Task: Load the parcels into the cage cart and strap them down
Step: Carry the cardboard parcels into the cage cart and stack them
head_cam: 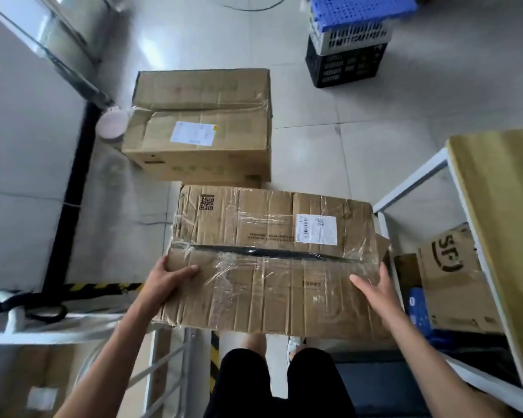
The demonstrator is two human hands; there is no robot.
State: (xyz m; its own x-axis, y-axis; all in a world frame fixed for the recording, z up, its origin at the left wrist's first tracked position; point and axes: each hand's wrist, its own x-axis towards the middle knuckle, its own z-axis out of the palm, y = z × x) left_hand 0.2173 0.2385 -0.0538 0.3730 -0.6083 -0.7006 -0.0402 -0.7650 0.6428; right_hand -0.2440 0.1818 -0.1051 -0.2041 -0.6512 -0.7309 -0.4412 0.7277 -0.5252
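- the cage cart point(163, 366), white bars and wire, sits at the lower left with a black strap point(21, 306) lying over its top rail.
- the left hand point(169, 277) clasps the near left corner of the taped parcel point(269, 267), thumb on top, fingers wrapped over the edge.
- that parcel, a worn flat carton with a white label point(316, 229), is held in front of the person above the tiled floor point(329, 140).
- a second parcel point(200, 128) rests on the floor just beyond it.
- the right hand point(375, 286) is spread flat against the parcel's near right edge, fingers extended.
- stacked crates point(347, 49) stand at the upper right.
- the wooden counter point(501, 200) is at the far right, with a printed box point(453, 279) underneath.
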